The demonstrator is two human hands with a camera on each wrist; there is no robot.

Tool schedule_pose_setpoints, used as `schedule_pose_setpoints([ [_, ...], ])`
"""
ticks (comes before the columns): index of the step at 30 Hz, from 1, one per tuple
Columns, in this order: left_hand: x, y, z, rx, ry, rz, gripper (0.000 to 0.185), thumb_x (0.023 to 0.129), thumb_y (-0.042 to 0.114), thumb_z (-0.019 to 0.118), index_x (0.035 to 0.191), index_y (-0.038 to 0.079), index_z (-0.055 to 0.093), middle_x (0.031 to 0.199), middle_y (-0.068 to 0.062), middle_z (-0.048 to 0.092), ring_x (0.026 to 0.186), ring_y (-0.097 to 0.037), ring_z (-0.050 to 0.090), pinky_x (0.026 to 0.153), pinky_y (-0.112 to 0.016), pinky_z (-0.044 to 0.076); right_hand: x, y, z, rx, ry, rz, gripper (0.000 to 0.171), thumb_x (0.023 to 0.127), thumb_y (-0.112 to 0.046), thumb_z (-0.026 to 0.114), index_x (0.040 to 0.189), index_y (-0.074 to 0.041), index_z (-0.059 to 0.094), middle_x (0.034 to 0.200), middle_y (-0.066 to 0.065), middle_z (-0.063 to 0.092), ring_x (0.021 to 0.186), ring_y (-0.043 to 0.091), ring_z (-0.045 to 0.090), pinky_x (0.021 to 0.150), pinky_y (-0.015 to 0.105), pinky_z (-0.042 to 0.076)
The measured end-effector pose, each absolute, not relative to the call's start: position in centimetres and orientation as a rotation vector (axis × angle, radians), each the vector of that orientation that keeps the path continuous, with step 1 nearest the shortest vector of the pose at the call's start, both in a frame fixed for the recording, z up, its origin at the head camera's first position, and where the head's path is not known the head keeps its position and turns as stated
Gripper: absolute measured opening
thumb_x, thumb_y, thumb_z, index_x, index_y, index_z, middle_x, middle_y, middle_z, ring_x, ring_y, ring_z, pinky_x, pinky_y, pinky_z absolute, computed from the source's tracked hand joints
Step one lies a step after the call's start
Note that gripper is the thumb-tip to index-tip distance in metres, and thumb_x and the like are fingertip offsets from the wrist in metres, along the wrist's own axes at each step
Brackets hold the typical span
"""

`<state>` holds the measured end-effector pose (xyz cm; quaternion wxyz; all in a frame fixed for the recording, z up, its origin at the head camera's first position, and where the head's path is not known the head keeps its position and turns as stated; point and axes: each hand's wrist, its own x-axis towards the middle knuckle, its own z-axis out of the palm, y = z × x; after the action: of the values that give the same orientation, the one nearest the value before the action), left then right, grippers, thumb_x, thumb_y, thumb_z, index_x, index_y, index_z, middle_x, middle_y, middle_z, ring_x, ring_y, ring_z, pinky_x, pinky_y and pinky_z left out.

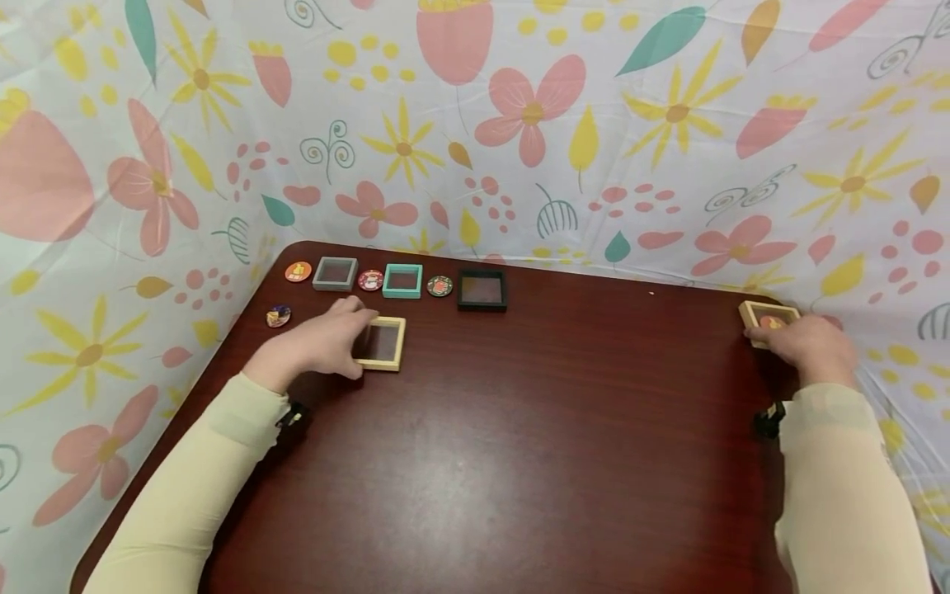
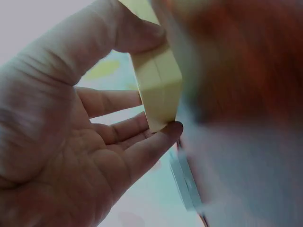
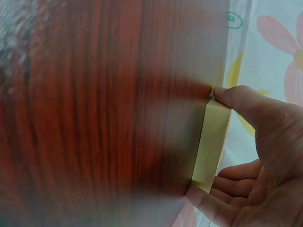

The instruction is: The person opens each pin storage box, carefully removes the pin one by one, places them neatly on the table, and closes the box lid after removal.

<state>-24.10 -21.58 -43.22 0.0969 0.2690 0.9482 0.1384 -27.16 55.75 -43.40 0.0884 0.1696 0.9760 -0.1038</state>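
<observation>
Pale wood, square and flat: left frame (image 1: 380, 343) lies on the glossy dark-red woodgrain table (image 1: 519, 429), its left side under the left hand (image 1: 322, 340). In the left wrist view thumb and fingertips (image 2: 165, 135) pinch the frame's corner, edge smooth and matte. Right hand (image 1: 809, 345) grips a second pale wooden frame (image 1: 768, 318) at the table's far right edge, an orange disc (image 1: 772, 323) inside it, just beyond the fingers; in the right wrist view thumb and a finger clamp the frame's side. Beyond the left fingertips sit, in a row, a grey frame (image 1: 335, 273), teal frame (image 1: 402, 280) and black frame (image 1: 482, 290), with round badges between. Floral cloth (image 1: 475, 124) hangs behind.
</observation>
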Motion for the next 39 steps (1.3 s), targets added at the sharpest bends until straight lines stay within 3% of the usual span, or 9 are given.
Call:
schedule_pose_setpoints([
  [10,-25.5,-26.5,-42.9,0.587,2.801,0.423,0.09,0.076,0.006,0.09,0.155,-0.012,0.05,0.143,-0.028,0.051,0.128,-0.043,0.047,0.101,-0.06,0.051,-27.7,56.2,-43.7,0.486,2.918,-0.276,0.111,0.097,-0.076,0.063,0.119,0.032,0.053,0.116,0.051,0.053,0.095,0.058,0.057,0.073,0.059,0.052],
  [22,-26.0,-27.3,-42.4,0.485,2.81,0.336,0.082,0.073,0.001,0.088,0.149,-0.009,0.056,0.145,-0.03,0.055,0.127,-0.043,0.052,0.104,-0.06,0.05,-27.6,55.9,-43.5,0.499,2.914,-0.294,0.112,0.097,-0.077,0.063,0.12,0.033,0.051,0.117,0.051,0.052,0.094,0.056,0.057,0.073,0.059,0.052],
  [29,-26.0,-27.1,-41.6,0.426,2.798,0.294,0.076,0.077,-0.001,0.09,0.147,-0.009,0.059,0.143,-0.029,0.059,0.118,-0.041,0.058,0.103,-0.06,0.053,-27.5,55.9,-43.3,0.508,2.921,-0.289,0.113,0.097,-0.075,0.064,0.119,0.035,0.049,0.115,0.051,0.054,0.092,0.057,0.058,0.071,0.058,0.052],
  [39,-26.1,-26.9,-41.5,0.432,2.824,0.244,0.072,0.07,-0.007,0.087,0.138,-0.008,0.062,0.133,-0.029,0.064,0.106,-0.039,0.06,0.094,-0.056,0.054,-27.4,56.2,-43.7,0.528,2.896,-0.301,0.122,0.098,-0.079,0.06,0.129,0.037,0.042,0.123,0.053,0.047,0.098,0.059,0.056,0.076,0.062,0.051],
])
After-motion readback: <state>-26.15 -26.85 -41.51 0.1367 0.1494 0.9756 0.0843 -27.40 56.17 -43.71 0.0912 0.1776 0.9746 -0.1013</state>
